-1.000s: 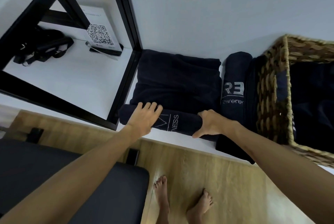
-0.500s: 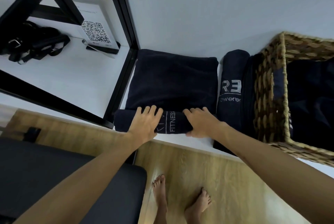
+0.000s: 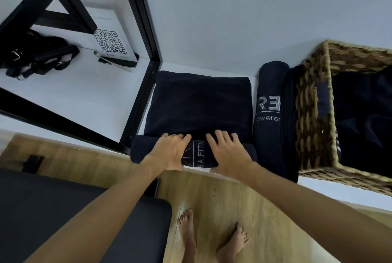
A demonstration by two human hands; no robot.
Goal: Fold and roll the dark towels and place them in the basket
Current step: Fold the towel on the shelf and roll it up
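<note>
A dark navy towel point(image 3: 199, 103) lies folded flat on the white shelf, its near end rolled into a thick tube with white lettering. My left hand point(image 3: 169, 150) and my right hand point(image 3: 229, 152) both press on top of that roll, fingers spread and pointing away from me, about a hand's width apart. To the right a finished rolled towel point(image 3: 268, 118) with white print lies lengthwise. Beyond it stands a woven basket point(image 3: 309, 118) with dark towels inside.
A black metal frame post point(image 3: 146, 84) rises just left of the towel. Behind it a QR-code stand point(image 3: 112, 46) and black straps point(image 3: 36, 54) sit on the white shelf point(image 3: 80, 97). A dark padded bench point(image 3: 63, 216) is at lower left above the wooden floor.
The roll has grown thicker and moved away from me along the towel. My right hand shifted from the roll's right end toward the middle, on top; my left hand stayed on the left part.
</note>
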